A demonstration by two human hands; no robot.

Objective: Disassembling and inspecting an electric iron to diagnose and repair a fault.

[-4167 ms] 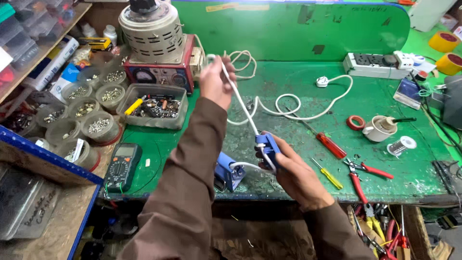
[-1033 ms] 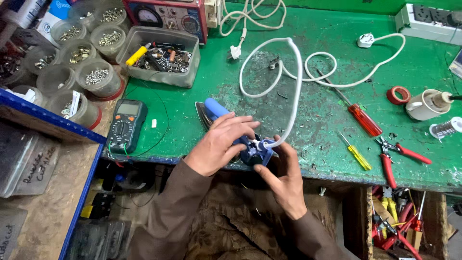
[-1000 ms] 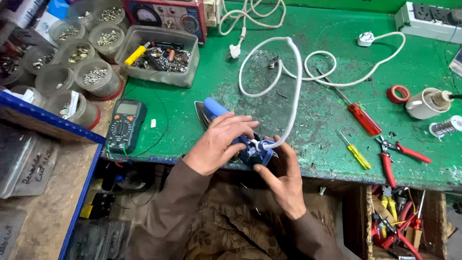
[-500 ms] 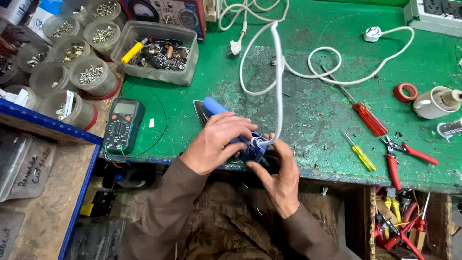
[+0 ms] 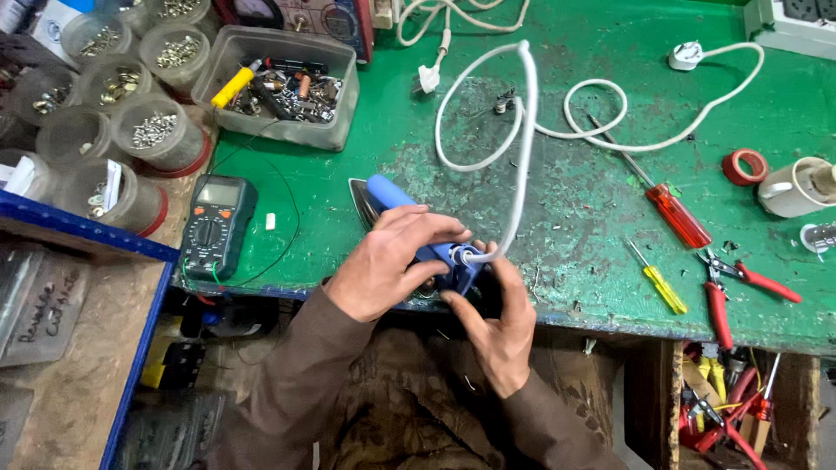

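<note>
both hands (image 5: 387,265) (image 5: 496,326) clasp the blue iron (image 5: 409,213), fingers wrapped around its rear end.

At the workbench's (image 5: 610,218) front edge lies the clothes iron (image 5: 409,218), with the left hand (image 5: 387,261) on it and the right hand (image 5: 496,322) just behind its rear end. Left of it lies a multimeter (image 5: 216,224). Its cord (image 5: 522,148) loops toward the back edge. Two screwdrivers (image 5: 675,213) and pliers (image 5: 740,283) lie to the right, and a parts tray (image 5: 279,87) sits at the back left.

Rear of the blue-handled clothes iron (image 5: 392,193) hidden under the left hand (image 5: 383,265), white ceramic cup (image 5: 797,187) cut off by right edge, white power strip (image 5: 797,26) cropped at top
</note>
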